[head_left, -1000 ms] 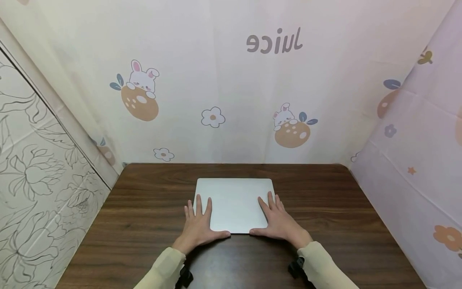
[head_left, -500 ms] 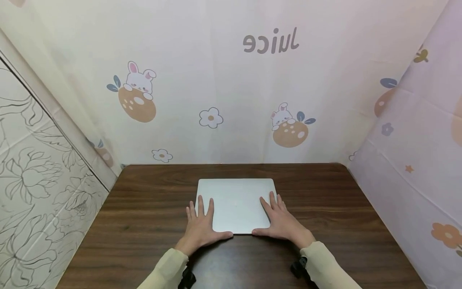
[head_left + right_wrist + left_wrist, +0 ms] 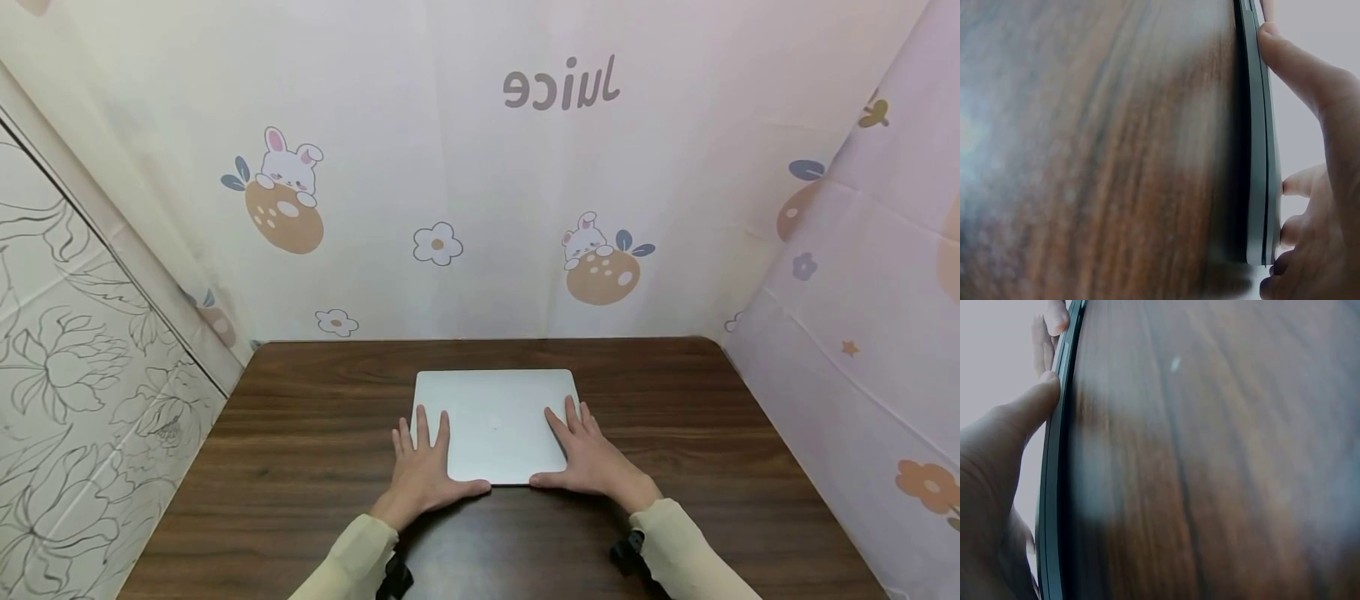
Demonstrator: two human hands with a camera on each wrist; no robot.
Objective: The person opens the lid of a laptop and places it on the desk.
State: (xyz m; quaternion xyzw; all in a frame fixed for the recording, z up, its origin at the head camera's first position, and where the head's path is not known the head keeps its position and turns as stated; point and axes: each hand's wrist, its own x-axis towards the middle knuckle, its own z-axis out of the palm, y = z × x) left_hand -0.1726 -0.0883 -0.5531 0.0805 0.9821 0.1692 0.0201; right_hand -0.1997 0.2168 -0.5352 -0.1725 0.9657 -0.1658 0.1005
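A closed silver laptop [image 3: 495, 425] lies flat on the dark wooden table, ahead of me in the head view. My left hand [image 3: 423, 475] rests over its left side, fingers spread and straight, thumb along the front edge. Mirroring it, my right hand [image 3: 592, 458] lies over the right side with fingers spread and its thumb at the front edge. In the left wrist view the left thumb [image 3: 1032, 406] touches the laptop's front edge [image 3: 1054, 462]. The right wrist view has the right thumb [image 3: 1297, 65] against that edge, with the other fingertips near the laptop's corner.
The brown wood-grain table [image 3: 300, 442] extends on both sides of the laptop. A printed curtain [image 3: 487, 167] hangs behind its back edge. Fabric with flower line drawings [image 3: 82, 375] borders the left, and another printed curtain [image 3: 862, 333] borders the right.
The laptop and both hands have slid slightly to the right together over the table. The head view has also shifted a little. Both hands keep the same spread pose.
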